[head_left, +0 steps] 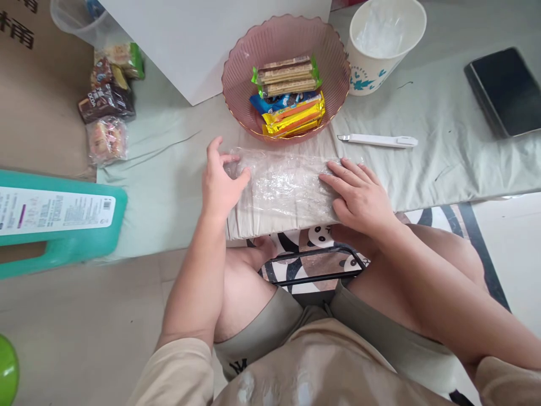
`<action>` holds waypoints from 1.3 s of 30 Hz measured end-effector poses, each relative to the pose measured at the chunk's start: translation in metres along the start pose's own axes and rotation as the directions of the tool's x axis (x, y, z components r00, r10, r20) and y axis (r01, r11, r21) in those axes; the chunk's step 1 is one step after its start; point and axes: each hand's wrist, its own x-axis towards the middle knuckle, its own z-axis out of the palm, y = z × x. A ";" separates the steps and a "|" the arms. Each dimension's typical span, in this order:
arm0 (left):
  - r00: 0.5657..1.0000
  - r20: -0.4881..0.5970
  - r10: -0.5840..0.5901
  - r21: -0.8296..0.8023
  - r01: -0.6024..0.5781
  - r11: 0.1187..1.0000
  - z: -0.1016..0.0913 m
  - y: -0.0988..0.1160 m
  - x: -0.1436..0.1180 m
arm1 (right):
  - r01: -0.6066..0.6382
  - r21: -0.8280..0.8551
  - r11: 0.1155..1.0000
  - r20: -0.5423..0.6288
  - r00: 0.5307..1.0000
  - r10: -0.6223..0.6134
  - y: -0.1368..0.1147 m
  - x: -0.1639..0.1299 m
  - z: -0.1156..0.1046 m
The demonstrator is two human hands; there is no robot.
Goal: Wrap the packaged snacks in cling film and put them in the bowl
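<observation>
A crinkled sheet of clear plastic film (283, 183) lies flat on the cloth-covered bench in front of me. At its left end is my left hand (222, 177), with thumb and fingers apart and curved around the film's edge. My right hand (359, 189) rests palm down on the film's right part, its fingers stretched out. Just beyond the film stands a pink ribbed bowl (236, 84) holding snack bars in yellow, blue and green-ended wrappers (291, 113). A white utility knife (378, 140) lies to the right, its blade tip towards the bowl.
A paper cup (367, 70) with clear plastic inside stands behind the knife. At far right lies a dark phone-like device (507, 93). Wrapped snacks (107, 101) sit at the left by a cardboard box (46, 96). A teal jug (84, 242) lies near the left edge.
</observation>
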 end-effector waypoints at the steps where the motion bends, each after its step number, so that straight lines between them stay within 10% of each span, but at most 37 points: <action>1: 1.000 -0.010 0.012 -0.022 -0.012 1.000 0.002 0.000 0.000 | 0.000 0.002 1.000 -0.003 1.000 0.000 0.000 0.000 0.000; 10: 0.995 0.027 0.101 -0.370 -0.084 0.925 -0.001 -0.012 0.009 | 0.005 0.030 1.000 -0.025 1.000 -0.004 0.001 0.001 0.000; 16: 0.983 0.182 0.040 -0.606 0.080 0.791 -0.018 -0.021 0.020 | 0.015 0.067 0.998 -0.042 0.999 -0.013 0.002 -0.001 0.003; 23: 0.945 0.324 0.043 -0.639 0.186 0.746 -0.027 -0.004 0.014 | 0.016 0.159 0.987 -0.303 0.952 0.033 -0.013 -0.011 -0.021; 35: 0.715 0.658 0.235 -0.614 0.330 0.717 -0.024 0.032 -0.003 | 0.111 0.591 0.799 0.115 0.969 -0.219 -0.030 0.052 -0.033; 39: 0.723 0.667 0.179 -0.616 0.400 0.679 -0.019 0.040 -0.002 | -0.014 0.687 0.726 0.271 0.933 -0.239 -0.036 0.054 -0.021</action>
